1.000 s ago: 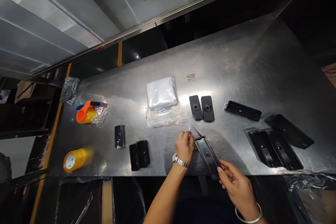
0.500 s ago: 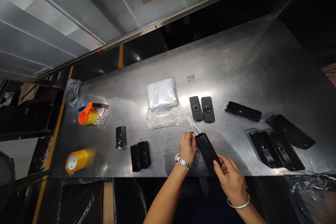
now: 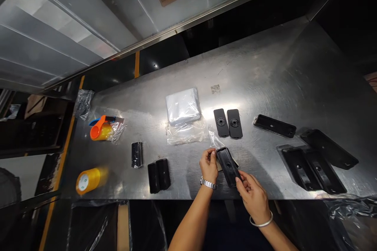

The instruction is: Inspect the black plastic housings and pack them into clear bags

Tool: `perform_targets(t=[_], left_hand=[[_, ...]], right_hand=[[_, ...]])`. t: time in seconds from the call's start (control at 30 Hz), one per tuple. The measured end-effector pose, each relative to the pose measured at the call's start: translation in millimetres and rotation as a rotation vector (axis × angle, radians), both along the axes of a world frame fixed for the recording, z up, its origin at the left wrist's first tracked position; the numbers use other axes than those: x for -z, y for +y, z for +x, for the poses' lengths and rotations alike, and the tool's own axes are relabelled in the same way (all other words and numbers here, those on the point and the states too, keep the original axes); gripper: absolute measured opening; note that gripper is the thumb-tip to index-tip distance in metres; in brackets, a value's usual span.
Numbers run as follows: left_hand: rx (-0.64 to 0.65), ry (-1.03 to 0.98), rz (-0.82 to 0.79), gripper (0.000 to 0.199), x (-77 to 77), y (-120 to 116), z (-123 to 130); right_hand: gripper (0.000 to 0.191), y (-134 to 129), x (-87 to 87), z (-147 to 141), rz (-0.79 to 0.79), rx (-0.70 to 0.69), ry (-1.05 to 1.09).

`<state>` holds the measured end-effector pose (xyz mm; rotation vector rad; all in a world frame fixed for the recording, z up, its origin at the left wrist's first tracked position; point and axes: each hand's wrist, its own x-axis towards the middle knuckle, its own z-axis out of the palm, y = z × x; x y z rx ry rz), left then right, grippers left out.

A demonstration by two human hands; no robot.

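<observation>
Moved: black plastic housing [image 3: 228, 166] has drawn in from the front edge of the steel bench [image 3: 265, 66] and sits between both hands. Right hand [image 3: 253, 198] grips its lower end, fingers curled; left hand [image 3: 209, 164] is closed at its top end, the pinch hidden. Clear film strip [image 3: 215, 139] rises just beyond. Farther off: paired black panels [image 3: 228, 122], a bagged white pack [image 3: 183, 106], and black casings [image 3: 312, 170] well right.

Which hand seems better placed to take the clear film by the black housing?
Left, probably: the left hand sits at the clear film; the right hand grips the black housing's lower end.
</observation>
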<state>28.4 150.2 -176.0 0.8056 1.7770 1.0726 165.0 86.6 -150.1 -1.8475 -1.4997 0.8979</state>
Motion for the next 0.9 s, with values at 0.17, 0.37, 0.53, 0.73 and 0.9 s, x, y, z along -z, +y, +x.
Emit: perform_targets(t=[0.17, 0.37, 0.53, 0.73, 0.9], left_hand=[[-0.197, -0.112, -0.031, 0.029, 1.9, 3, 2], [-0.38, -0.282, -0.124, 0.043, 0.9, 4, 4], [-0.327, -0.534, -0.222, 0.04, -20.2, 7, 7], [-0.312, -0.743, -0.19, 0.042, -46.4, 9, 10], [-0.357, -0.786, -0.155, 0.037, -54.8, 3, 11]], right_hand=[[0.03, -1, 5.4, -2, -0.027, -0.015, 0.056], [0.03, -3, 8.2, -5, -0.038, -0.02, 0.124], [0.027, -4, 6.0, -9, -0.004, -0.028, 0.14], [0.023, -4, -6.5, -16, 0.082, -0.039, 0.1], [0.022, -7, -17.3, -23, 0.133, -0.037, 0.064]])
